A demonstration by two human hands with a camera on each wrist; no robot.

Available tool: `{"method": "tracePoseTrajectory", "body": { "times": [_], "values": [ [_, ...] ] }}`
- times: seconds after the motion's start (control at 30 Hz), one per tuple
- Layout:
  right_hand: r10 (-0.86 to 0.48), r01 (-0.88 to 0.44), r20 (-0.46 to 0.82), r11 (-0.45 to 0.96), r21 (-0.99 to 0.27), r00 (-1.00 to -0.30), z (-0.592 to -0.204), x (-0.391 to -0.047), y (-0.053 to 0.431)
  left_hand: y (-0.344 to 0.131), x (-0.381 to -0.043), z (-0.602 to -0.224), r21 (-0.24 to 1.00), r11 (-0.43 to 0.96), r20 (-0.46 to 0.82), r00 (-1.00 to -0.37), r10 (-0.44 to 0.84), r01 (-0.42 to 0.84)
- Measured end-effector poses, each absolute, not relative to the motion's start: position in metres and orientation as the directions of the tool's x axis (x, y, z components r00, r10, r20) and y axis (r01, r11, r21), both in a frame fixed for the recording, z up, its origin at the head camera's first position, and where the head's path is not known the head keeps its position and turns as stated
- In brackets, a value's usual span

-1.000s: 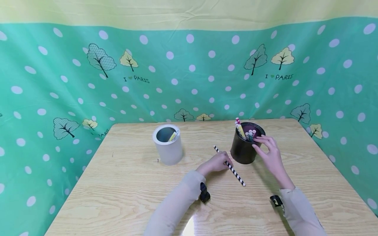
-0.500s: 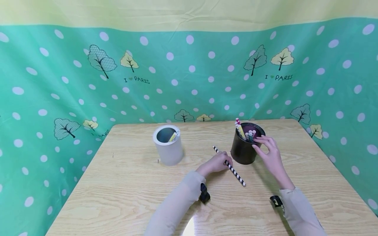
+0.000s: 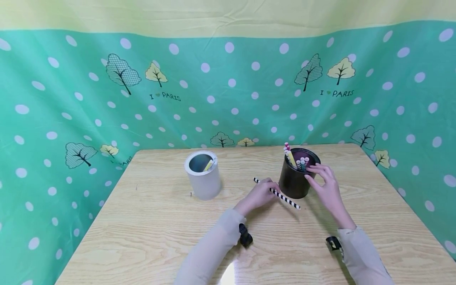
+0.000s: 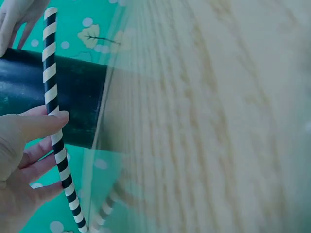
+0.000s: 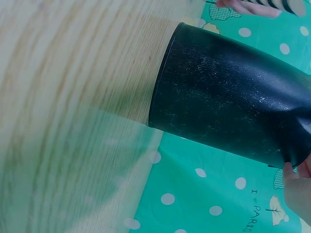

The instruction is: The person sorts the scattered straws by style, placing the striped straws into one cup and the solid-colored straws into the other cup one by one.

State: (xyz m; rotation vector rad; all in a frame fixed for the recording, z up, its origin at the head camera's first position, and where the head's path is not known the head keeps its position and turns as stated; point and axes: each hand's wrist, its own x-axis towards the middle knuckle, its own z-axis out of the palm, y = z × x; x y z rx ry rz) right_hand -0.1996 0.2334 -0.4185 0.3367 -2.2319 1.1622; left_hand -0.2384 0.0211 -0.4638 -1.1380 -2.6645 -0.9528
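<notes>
My left hand (image 3: 261, 193) pinches a black-and-white striped paper straw (image 3: 285, 199) near its middle, just left of the black cup (image 3: 292, 184). In the left wrist view the thumb lies over the straw (image 4: 50, 73), the other fingers behind it. The straw hangs above the table at a slant. My right hand (image 3: 327, 190) holds the black cup's rim at the right side, thumb outside and fingers over the edge. Several straws (image 3: 303, 162) stand in that cup: pink, yellow, and some with white ends.
A white cup (image 3: 204, 184) stands upright at the left, with a yellow straw (image 3: 208, 165) and a whitish one leaning inside. A small bit (image 3: 191, 194) is beside its base. A green dotted curtain (image 3: 231, 99) hangs behind the wooden table (image 3: 149, 221).
My left hand has lifted the striped straw off the table and turned it, its near end rising and swinging right. The right hand and both cups stay in place.
</notes>
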Motion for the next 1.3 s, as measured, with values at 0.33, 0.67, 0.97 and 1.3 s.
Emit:
{"method": "tracePoseTrajectory", "body": {
  "times": [0.33,0.67,0.97,1.3],
  "values": [
    [0.047,-0.478,0.613,0.58,-0.66,-0.789,-0.419,-0.2,0.233,0.017,-0.232,-0.453,0.665,0.457,0.359,-0.789,0.499,0.591],
    [0.038,-0.507,0.638,0.571,-0.645,-0.769,-0.42,-0.2,0.233,0.015,-0.227,-0.445,0.717,0.378,0.443,-0.802,0.401,0.585],
    [0.049,-0.474,0.605,0.574,-0.668,-0.795,-0.42,-0.201,0.234,0.016,-0.22,-0.431,0.831,0.195,0.451,-0.836,0.313,0.521],
    [0.049,-0.466,0.598,0.576,-0.672,-0.8,-0.42,-0.201,0.234,0.011,-0.201,-0.39,0.888,0.098,0.414,-0.874,0.254,0.449]
  ]
}}
